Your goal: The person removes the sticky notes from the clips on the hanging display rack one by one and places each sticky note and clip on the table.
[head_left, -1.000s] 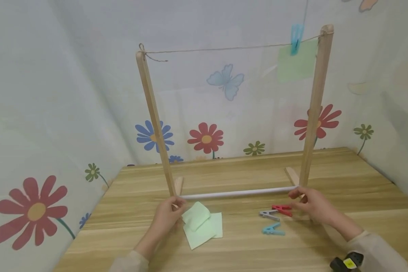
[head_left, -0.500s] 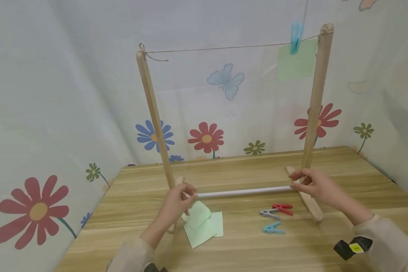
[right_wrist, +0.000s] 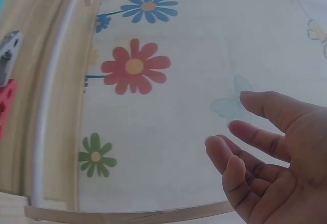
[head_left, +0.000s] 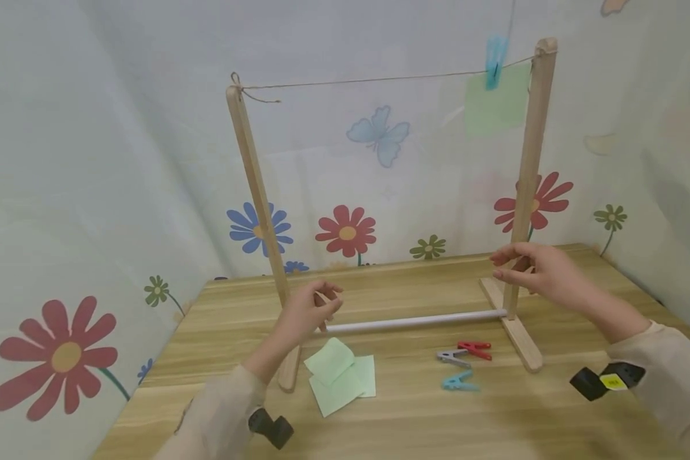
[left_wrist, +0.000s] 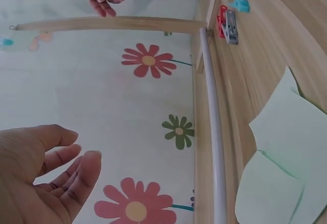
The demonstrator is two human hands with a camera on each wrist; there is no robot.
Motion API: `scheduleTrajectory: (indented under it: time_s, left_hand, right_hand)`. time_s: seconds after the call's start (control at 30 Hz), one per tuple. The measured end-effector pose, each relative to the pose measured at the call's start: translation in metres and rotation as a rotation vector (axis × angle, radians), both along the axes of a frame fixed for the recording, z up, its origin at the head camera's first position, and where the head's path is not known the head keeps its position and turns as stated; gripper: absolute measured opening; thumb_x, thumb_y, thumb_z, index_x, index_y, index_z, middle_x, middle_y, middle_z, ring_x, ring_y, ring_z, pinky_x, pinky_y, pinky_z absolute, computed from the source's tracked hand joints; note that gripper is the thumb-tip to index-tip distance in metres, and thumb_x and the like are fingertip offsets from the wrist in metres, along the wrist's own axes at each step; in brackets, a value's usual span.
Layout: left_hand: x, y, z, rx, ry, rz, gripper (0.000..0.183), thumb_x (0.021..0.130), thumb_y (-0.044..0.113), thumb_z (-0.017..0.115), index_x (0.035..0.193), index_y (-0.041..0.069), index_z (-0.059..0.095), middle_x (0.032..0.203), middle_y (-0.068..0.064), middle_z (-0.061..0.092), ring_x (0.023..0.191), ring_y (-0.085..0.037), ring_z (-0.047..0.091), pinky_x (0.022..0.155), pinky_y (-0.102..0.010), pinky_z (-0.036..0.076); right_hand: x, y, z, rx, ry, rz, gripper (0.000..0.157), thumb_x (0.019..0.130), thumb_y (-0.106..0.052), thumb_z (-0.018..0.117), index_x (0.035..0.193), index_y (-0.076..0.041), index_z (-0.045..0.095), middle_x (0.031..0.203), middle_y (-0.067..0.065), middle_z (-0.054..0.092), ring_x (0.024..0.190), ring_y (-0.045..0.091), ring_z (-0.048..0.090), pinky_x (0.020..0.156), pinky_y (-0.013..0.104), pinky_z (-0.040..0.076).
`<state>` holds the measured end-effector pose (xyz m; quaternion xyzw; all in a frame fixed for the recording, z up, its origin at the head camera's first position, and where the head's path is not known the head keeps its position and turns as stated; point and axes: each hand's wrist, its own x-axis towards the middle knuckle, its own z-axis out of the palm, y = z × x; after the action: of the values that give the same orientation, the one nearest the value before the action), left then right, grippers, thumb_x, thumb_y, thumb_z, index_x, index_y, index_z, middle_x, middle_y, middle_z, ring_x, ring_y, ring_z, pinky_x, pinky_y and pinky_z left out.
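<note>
In the head view my left hand (head_left: 306,311) hovers in front of the left wooden post (head_left: 257,185), fingers loosely bent and holding nothing. My right hand (head_left: 543,273) is raised beside the lower part of the right post (head_left: 532,160), also with nothing in its relaxed fingers. Between the posts, low down, runs a white rod (head_left: 420,321). Both wrist views show bare space between thumb and fingers. A string (head_left: 368,80) spans the post tops, and a blue clothespin (head_left: 496,64) clips a green paper sheet (head_left: 497,105) to it near the right end.
Several light green paper sheets (head_left: 342,377) lie overlapping on the wooden table (head_left: 414,421). Right of them are a red clothespin (head_left: 475,349), a grey clothespin (head_left: 452,356) and a light blue clothespin (head_left: 459,381). Wooden feet (head_left: 523,345) carry the posts. A flowered cloth (head_left: 149,128) hangs behind.
Both hands were low at the ends of the rod a second ago. They have let go and risen away from it. The papers and clothespins stay where they were.
</note>
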<state>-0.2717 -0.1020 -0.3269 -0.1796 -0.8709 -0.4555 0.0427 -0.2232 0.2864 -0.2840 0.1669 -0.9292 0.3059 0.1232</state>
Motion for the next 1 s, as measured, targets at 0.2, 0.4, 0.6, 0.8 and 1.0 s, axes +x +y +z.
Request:
scheduleTrajectory:
  time_s: [0.2, 0.4, 0.6, 0.8, 1.0]
  left_hand:
    - [-0.011, 0.019, 0.015, 0.069, -0.045, -0.054, 0.023, 0.090, 0.009, 0.066, 0.112, 0.003, 0.063, 0.092, -0.012, 0.060, 0.061, -0.014, 0.059, 0.049, -0.028, 0.056]
    - [-0.015, 0.040, 0.029, 0.101, -0.032, -0.097, 0.023, 0.089, 0.009, 0.068, 0.111, 0.005, 0.064, 0.091, -0.011, 0.060, 0.062, -0.018, 0.061, 0.051, -0.029, 0.057]
    - [-0.020, 0.063, 0.043, 0.126, 0.005, -0.120, 0.024, 0.088, 0.008, 0.068, 0.111, 0.004, 0.064, 0.089, -0.011, 0.062, 0.060, -0.018, 0.060, 0.049, -0.028, 0.056]
    - [-0.028, 0.085, 0.061, 0.156, 0.049, -0.166, 0.025, 0.089, 0.010, 0.067, 0.113, 0.006, 0.063, 0.096, -0.014, 0.063, 0.061, -0.017, 0.060, 0.052, -0.029, 0.057]
    - [-0.033, 0.104, 0.077, 0.161, 0.081, -0.178, 0.026, 0.090, 0.015, 0.067, 0.115, 0.009, 0.063, 0.100, -0.011, 0.063, 0.063, -0.014, 0.061, 0.055, -0.027, 0.058]
  right_hand:
    - [0.000, 0.000, 0.026, 0.000, -0.001, 0.005, 0.031, 0.089, -0.019, 0.068, 0.115, -0.002, 0.063, 0.091, 0.008, 0.068, 0.071, 0.005, 0.055, 0.054, 0.022, 0.050]
    - [0.001, -0.003, 0.053, 0.017, 0.091, 0.019, 0.028, 0.088, -0.016, 0.070, 0.113, -0.003, 0.064, 0.086, 0.007, 0.067, 0.068, 0.004, 0.053, 0.052, 0.022, 0.048]
    - [0.000, -0.005, 0.089, 0.040, 0.109, -0.020, 0.030, 0.091, -0.018, 0.066, 0.117, -0.005, 0.062, 0.096, 0.010, 0.070, 0.067, -0.001, 0.058, 0.051, 0.022, 0.048]
    - [-0.003, -0.006, 0.125, -0.006, 0.195, -0.055, 0.033, 0.091, -0.019, 0.066, 0.121, -0.006, 0.060, 0.102, 0.010, 0.067, 0.069, -0.002, 0.057, 0.057, 0.015, 0.047]
    - [-0.008, -0.007, 0.156, -0.028, 0.247, -0.080, 0.038, 0.092, -0.026, 0.064, 0.124, -0.006, 0.058, 0.087, -0.016, 0.062, 0.067, 0.000, 0.059, 0.050, 0.018, 0.047]
